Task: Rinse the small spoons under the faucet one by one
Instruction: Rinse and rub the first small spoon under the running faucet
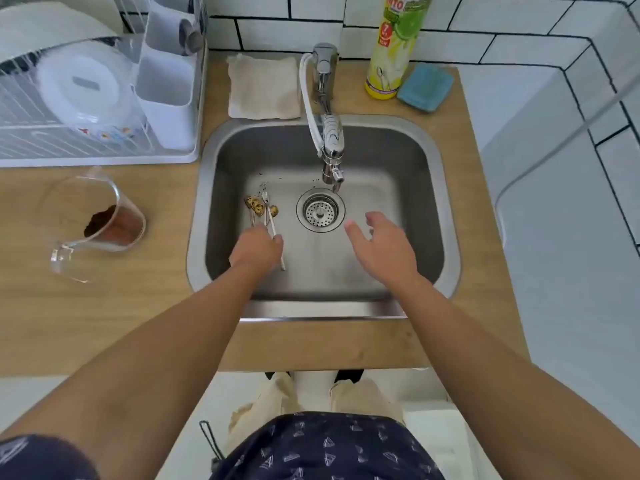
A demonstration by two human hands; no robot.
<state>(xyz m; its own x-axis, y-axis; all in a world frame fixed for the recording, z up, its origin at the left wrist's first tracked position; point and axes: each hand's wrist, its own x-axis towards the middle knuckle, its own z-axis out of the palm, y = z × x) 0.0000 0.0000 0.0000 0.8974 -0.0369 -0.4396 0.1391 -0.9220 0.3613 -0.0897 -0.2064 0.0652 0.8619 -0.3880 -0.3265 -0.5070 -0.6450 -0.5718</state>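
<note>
A steel sink [429, 202] is seen from above, set into a wooden counter [104, 306]. On the sink floor, left of the drain [320, 210], a small cluster of spoons [259, 206] is laid with the bowls pointing toward the back wall; several bowls are gold-coloured and speckled with dark grains, and one spoon is silver with a pale handle. The left hand [255, 249] is lowered onto the handle ends of this cluster, its fingers curled down around them, and the pale handle is seen passing under the fingers and sticking out toward the person; how many spoons are actually gripped cannot be told. The right hand [379, 239] is held above the sink floor to the right of the drain, fingers spread and relaxed, with nothing in it. The faucet [330, 140] is positioned over the back of the basin, its spout just behind the drain, and no stream of water can be made out. A glass measuring jug [93, 223] holding brown powder is placed on the counter to the left, a folded cloth [263, 86] lies behind the sink, and a yellow bottle [391, 50] and a blue sponge [425, 86] are set at the back right.
</note>
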